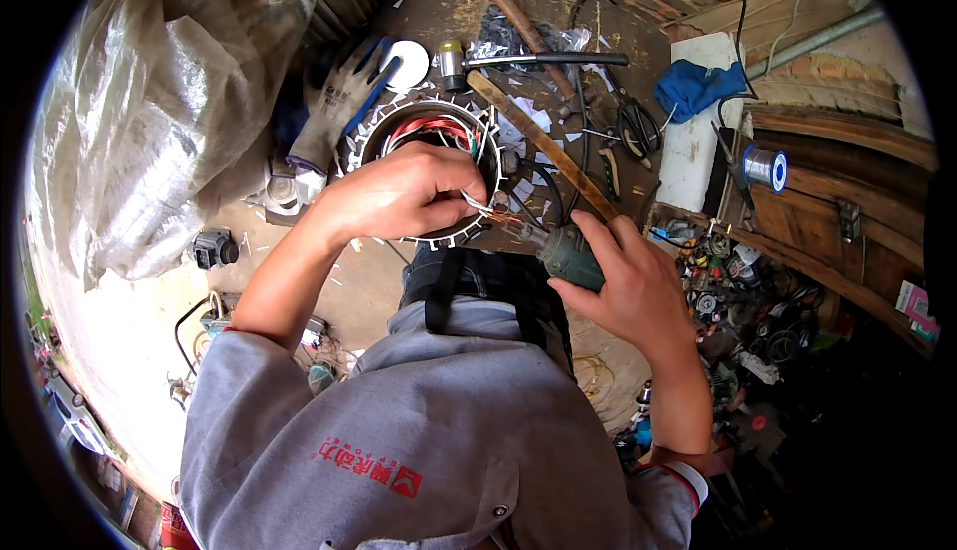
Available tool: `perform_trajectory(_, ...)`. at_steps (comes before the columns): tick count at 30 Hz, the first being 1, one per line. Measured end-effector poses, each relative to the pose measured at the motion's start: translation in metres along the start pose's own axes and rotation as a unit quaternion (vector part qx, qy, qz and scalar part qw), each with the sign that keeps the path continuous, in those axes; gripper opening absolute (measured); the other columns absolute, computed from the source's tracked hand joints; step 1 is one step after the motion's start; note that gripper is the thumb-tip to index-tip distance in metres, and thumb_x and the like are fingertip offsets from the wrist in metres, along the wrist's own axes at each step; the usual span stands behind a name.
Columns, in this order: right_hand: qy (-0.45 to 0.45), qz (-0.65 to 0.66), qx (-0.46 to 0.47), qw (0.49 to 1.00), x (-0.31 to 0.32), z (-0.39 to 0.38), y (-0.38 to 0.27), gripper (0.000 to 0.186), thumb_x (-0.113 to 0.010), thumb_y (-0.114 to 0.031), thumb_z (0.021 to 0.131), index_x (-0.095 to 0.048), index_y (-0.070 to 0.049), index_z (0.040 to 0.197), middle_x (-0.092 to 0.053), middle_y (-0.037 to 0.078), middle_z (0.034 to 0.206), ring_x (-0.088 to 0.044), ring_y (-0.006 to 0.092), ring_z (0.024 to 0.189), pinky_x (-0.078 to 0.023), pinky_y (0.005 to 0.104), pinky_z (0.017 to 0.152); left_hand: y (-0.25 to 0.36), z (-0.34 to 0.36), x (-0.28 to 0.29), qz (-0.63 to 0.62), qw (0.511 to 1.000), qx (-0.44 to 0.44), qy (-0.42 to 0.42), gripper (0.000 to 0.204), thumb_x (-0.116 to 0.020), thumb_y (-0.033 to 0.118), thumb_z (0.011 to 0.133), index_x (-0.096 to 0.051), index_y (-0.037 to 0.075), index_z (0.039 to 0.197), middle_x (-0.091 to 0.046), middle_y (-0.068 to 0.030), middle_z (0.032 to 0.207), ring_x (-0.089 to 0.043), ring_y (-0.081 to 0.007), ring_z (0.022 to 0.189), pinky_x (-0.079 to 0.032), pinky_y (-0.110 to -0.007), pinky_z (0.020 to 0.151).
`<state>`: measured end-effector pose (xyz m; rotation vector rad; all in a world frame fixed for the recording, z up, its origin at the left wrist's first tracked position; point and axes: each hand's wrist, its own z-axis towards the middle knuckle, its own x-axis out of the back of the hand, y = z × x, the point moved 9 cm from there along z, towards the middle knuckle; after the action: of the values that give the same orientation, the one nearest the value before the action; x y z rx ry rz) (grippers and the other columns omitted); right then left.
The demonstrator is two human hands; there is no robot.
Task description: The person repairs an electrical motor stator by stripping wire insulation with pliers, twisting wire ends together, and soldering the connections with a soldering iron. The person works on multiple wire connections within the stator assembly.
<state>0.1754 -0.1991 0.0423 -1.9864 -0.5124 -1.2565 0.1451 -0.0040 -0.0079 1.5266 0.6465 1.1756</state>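
A round motor stator (pixel 495 147) with a toothed rim of white slot liners and red windings inside stands in front of me. My left hand (pixel 424 191) lies over its near side, fingers pinched on white-sleeved wires (pixel 477 203). The wires' bare copper ends point right, toward a dark green power tool (pixel 573 259). My right hand (pixel 630 276) is wrapped round that tool, thumb below and fingers above. The tool's pale nose sits close to the copper ends; whether they touch, I cannot tell.
Beyond the stator lie a mallet (pixel 453 67), a wooden strip (pixel 548 151), scissors (pixel 636 132), a work glove (pixel 334 112) and a white disc (pixel 407 66). Plastic sheeting (pixel 159 122) covers the left. A wire spool (pixel 765 169) and heaped parts (pixel 738 296) are at right.
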Motion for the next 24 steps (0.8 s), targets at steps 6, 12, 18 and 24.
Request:
perform_trajectory(6,-0.001,-0.020,0.013,1.000,0.003,0.009,-0.010,0.066,-0.087,-0.035,0.075,-0.061,-0.008,0.129,-0.060,0.013,0.099,-0.068,0.0359,0.084,-0.055,0.0456,0.069,-0.001,-0.001,-0.001,0.021,1.000,-0.011,0.005,0.016,-0.069,0.000,0.084,-0.069,0.001,0.100,-0.068,-0.0132,0.094,-0.068,-0.0353,0.087,-0.051,-0.043,0.076)
perform_trajectory(12,0.004,-0.026,0.022,0.999,0.007,0.012,-0.017,0.061,-0.085,-0.035,0.077,-0.062,-0.006,0.125,-0.057,0.012,0.093,-0.067,0.0353,0.082,-0.055,0.0453,0.068,0.001,-0.001,-0.002,0.026,0.999,-0.030,0.009,0.016,-0.068,0.000,0.085,-0.067,0.001,0.101,-0.066,-0.0148,0.094,-0.066,-0.0374,0.088,-0.050,-0.044,0.076)
perform_trajectory(18,0.001,-0.035,0.026,0.999,0.006,0.015,-0.022,0.061,-0.086,-0.034,0.077,-0.062,-0.005,0.125,-0.057,0.013,0.093,-0.067,0.0352,0.081,-0.055,0.0455,0.068,0.000,-0.002,-0.002,0.023,0.999,-0.037,0.016,0.015,-0.066,0.000,0.085,-0.066,0.000,0.100,-0.064,-0.0157,0.093,-0.065,-0.0386,0.087,-0.050,-0.045,0.076)
perform_trajectory(24,0.005,-0.036,0.027,0.999,0.007,0.017,-0.023,0.061,-0.085,-0.035,0.078,-0.062,-0.005,0.125,-0.057,0.013,0.092,-0.067,0.0349,0.079,-0.054,0.0453,0.066,0.000,-0.002,-0.002,0.023,0.999,-0.029,0.021,0.015,-0.066,0.001,0.085,-0.065,0.000,0.099,-0.064,-0.0158,0.093,-0.065,-0.0389,0.088,-0.050,-0.046,0.076)
